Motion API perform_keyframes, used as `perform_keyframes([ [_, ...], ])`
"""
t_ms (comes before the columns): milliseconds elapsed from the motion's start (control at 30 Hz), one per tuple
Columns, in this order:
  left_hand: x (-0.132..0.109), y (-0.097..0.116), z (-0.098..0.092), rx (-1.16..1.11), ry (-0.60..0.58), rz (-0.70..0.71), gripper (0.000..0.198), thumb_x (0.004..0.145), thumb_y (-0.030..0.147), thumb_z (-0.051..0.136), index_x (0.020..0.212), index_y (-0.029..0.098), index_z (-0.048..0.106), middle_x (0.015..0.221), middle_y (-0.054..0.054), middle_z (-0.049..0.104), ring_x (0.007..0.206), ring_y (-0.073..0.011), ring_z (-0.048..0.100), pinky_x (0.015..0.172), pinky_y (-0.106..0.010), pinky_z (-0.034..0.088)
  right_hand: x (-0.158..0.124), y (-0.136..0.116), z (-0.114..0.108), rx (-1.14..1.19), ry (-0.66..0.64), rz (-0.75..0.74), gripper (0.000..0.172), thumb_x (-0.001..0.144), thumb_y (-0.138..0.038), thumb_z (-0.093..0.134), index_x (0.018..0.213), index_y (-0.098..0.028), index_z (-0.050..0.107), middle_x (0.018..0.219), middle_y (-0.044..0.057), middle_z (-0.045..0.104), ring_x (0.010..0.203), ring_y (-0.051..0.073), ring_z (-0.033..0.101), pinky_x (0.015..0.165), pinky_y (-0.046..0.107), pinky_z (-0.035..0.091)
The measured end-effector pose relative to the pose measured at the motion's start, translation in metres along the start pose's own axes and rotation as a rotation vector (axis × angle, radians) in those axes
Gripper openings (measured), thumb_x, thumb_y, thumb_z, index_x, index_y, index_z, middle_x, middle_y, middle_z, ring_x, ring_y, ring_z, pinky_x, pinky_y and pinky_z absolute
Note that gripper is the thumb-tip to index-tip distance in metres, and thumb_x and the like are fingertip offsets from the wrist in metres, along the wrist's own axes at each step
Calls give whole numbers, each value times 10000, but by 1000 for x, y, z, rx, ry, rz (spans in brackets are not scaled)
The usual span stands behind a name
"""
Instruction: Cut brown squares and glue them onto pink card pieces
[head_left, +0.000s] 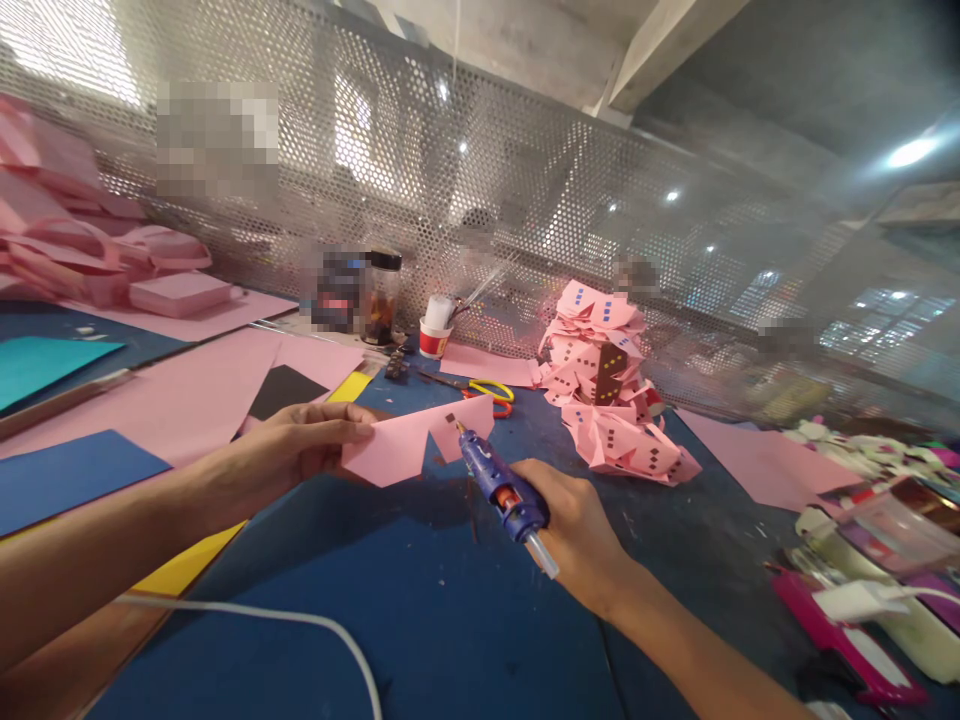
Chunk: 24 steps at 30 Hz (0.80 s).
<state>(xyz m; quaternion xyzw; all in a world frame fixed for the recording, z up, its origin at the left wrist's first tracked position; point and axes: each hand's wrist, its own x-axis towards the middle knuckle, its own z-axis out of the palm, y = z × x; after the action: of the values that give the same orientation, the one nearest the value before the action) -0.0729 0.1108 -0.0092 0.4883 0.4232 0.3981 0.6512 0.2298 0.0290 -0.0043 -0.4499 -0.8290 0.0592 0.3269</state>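
My left hand (pixel 322 440) pinches the left end of a pink paper piece (pixel 394 448), holding it up over the blue tabletop. The paper has a notch in its lower edge and a small dark square near its top. My right hand (pixel 574 525) is wrapped round a purple hot glue gun (pixel 499 480), with a clear glue stick poking out of its back end. The gun's nozzle points at the paper, close to the dark square; whether it touches, I cannot tell. Scissors (pixel 480 390) with yellow and red handles lie behind the paper.
Folded pink paper pieces (pixel 596 370) with dark and blue squares are stacked at the back right. A red-and-white cup (pixel 435 338) and a jar (pixel 381 300) stand by the perforated metal screen (pixel 420 190). Coloured sheets lie left; a white cable (pixel 300 617) crosses the front.
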Motion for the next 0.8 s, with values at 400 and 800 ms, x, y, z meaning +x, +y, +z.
perform_keyframes([
  [400,-1,1,0,-72,-59,-49,155,716,278,811,763,196,688,744,-3,677,655,-145,646,576,-217,497,-7,5,4,-112,-30,-52,226,871,-136,528,1076,-208,590,923,28,670,763,161,629,678,266,447],
  [800,-3,2,1,-71,-73,-53,179,714,304,803,772,197,671,742,-5,667,650,-162,652,563,-234,508,-6,8,3,-149,-28,-73,244,874,-128,511,1094,-206,582,936,40,664,779,168,628,689,272,459],
])
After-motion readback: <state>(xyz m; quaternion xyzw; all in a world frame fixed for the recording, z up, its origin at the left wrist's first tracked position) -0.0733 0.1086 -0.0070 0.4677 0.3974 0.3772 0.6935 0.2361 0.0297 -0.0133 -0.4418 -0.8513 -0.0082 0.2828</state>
